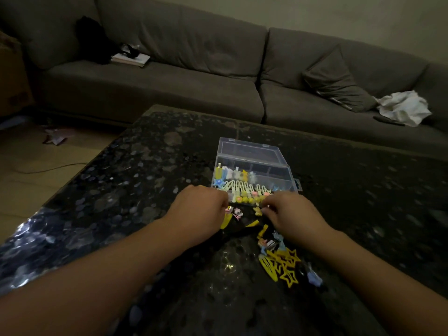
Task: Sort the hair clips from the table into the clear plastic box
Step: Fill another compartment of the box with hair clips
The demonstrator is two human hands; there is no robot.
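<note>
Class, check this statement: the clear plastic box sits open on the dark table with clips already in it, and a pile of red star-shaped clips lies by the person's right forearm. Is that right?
One detail is wrong. The head view shows the star-shaped clips beside the right forearm are yellow, not red. The rest stands: the clear plastic box sits open on the dark table with clips already inside.

Home living room, sofa [169, 76], coffee table [121, 190]

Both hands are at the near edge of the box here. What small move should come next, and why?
Probably lift the right hand forward and set the small yellow clip at its fingertips into the clear plastic box. The box lies open just beyond, its near row already lined with clips, while loose yellow star clips wait on the table.
</note>
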